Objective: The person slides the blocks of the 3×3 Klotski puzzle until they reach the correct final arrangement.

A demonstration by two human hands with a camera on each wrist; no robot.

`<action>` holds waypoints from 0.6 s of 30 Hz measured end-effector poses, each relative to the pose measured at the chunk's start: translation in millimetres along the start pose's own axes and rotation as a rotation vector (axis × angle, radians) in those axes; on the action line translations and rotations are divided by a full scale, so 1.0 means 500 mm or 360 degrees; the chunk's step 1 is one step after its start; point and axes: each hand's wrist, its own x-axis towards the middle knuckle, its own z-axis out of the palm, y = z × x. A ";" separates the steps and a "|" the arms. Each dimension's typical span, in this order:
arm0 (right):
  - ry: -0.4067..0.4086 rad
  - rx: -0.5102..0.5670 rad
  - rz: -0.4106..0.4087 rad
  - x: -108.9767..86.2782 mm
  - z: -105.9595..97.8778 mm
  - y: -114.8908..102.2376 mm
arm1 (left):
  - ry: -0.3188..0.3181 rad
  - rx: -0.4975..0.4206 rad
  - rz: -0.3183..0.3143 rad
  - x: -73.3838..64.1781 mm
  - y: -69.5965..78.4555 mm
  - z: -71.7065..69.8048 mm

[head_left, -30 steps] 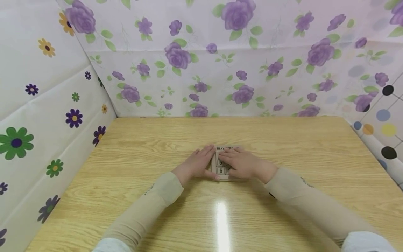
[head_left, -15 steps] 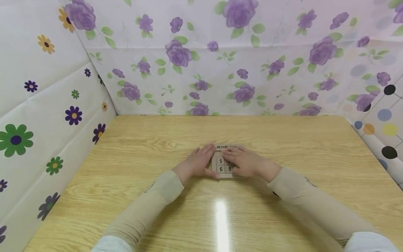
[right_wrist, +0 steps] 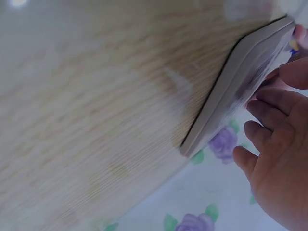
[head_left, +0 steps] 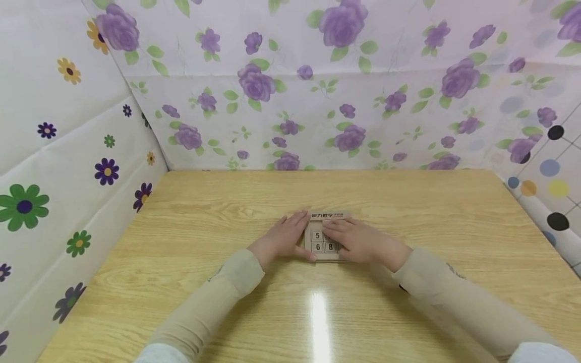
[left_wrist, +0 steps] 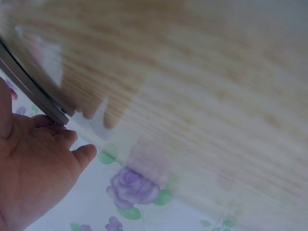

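A flat, pale number slide puzzle (head_left: 330, 215) lies on the table, a dark printed title along its far edge. Tiles 5, 6 and 8 show; above the 5 is a bare slot. At the puzzle's left side, my left hand (head_left: 286, 237) holds the frame, thumb at the near corner and fingers at the far one. Its fingertips meet the frame's edge (left_wrist: 33, 89) in the left wrist view. My right hand (head_left: 358, 241) lies over the right-hand tiles, hiding most of them, with fingers extended onto the top row. The right wrist view shows the puzzle's side and loosely bent fingers.
Wood-grain table (head_left: 218, 201) surrounds the puzzle, with a bright light reflection (head_left: 320, 322) in front of it. A purple-flowered cloth (head_left: 256, 83) backs the table. Another flowered sheet (head_left: 59, 161) lines the left side, and a dotted one (head_left: 558, 189) the right.
My right hand has slid a little to the right, uncovering the 8 and more of the title. A tile above the 5 has left its slot. My left hand stays in place.
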 end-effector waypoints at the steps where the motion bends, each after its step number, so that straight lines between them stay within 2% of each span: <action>1: 0.0004 -0.0011 -0.0015 0.000 0.002 -0.004 | 0.0005 0.0000 0.0002 -0.001 0.000 0.000; 6: -0.0005 -0.0013 -0.0057 -0.004 0.001 -0.030 | 0.0014 0.0008 0.0004 -0.003 0.001 -0.001; 10: -0.0043 0.0038 -0.0044 -0.004 -0.001 -0.042 | 0.0013 0.0009 0.0007 -0.003 0.001 0.001; 18: -0.0009 0.0000 -0.0021 0.018 0.001 -0.026 | 0.0013 0.0001 0.0013 0.001 0.000 0.002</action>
